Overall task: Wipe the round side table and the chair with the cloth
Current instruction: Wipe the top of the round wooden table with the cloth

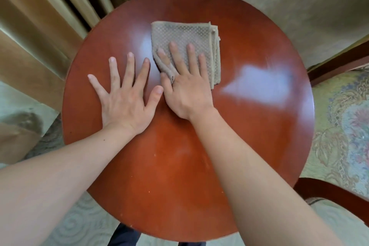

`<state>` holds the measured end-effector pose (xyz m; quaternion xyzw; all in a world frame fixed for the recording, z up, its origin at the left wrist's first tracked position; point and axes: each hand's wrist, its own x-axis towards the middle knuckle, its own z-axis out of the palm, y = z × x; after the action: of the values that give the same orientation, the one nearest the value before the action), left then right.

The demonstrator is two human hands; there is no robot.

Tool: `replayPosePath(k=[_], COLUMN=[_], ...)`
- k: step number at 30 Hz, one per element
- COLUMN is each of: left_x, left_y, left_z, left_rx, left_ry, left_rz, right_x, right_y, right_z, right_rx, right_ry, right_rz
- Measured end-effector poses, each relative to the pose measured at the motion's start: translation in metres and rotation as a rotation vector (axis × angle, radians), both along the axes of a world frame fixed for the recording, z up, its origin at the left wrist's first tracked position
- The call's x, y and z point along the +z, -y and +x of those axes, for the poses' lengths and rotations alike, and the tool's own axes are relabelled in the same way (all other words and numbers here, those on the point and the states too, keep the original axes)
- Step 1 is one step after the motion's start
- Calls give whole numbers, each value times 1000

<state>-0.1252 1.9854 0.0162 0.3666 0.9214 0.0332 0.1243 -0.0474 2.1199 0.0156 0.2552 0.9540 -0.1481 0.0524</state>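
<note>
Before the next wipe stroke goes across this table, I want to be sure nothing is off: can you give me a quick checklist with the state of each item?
1. Cloth lies flat and folded on the round side table: ok.
2. Right hand pressed flat on the cloth, fingers spread: ok.
3. Left hand flat on bare wood beside the cloth, steadying the table: ok.
4. Nothing else stands on the tabletop in the stroke's path: ok.
5. Surface clean: not ok, pale specks show on the near part.
6. Chair at the right wiped: cannot tell.
</note>
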Motion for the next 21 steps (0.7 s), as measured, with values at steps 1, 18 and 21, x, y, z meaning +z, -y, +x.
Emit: replayPosePath(k=[1,18,21], left_x=[0,-12,-13], left_y=[0,1,2], left_z=[0,-3,-4], left_rx=[-2,-14,1], left_ry=[1,-38,-44], left_rz=[5,3,14], right_x=[0,1,1], right_y=[12,171,138], right_z=[12,143,118], right_rx=[-9,-117,-229], right_ry=[-11,28,10], right_rz=[-10,-91,-66])
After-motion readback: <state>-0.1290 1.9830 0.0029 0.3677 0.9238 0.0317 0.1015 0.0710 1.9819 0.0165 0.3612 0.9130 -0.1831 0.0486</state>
